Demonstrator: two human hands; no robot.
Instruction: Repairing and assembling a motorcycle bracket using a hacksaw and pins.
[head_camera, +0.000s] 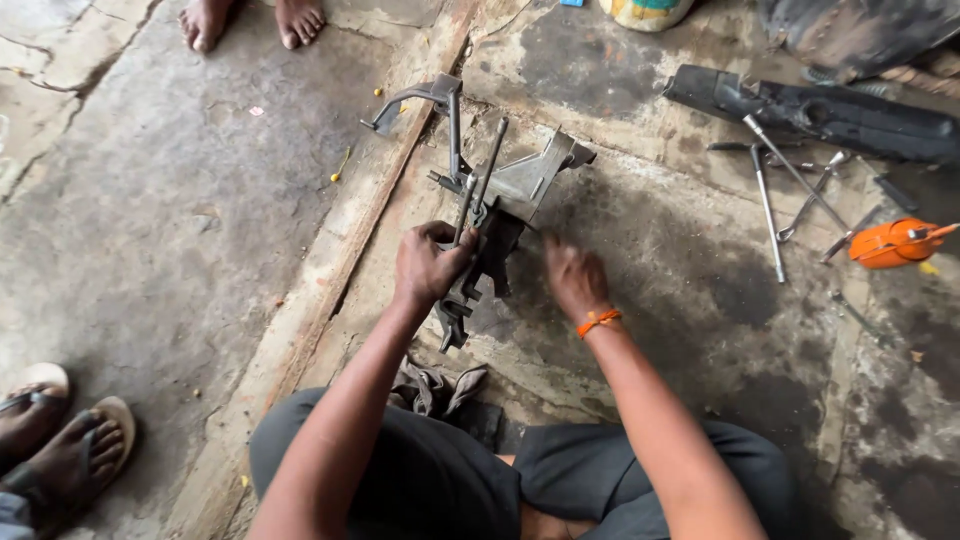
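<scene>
One metal bracket assembly (500, 215) lies on the floor (180, 230); the left hand (428, 265) grips its rod; the right hand (573, 280), blurred, rests beside it, grip unclear. Several wrenches (790, 195) and one orange oil can (893, 243) lie well apart toward the right edge; bare floor opens leftward.

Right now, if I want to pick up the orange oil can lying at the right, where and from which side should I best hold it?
Probably grip the orange oil can around its round body, coming from above. It lies on its side on the concrete floor, with its thin spout pointing right, so the body is the widest, firmest part. A wrench lies close on its left.
</scene>
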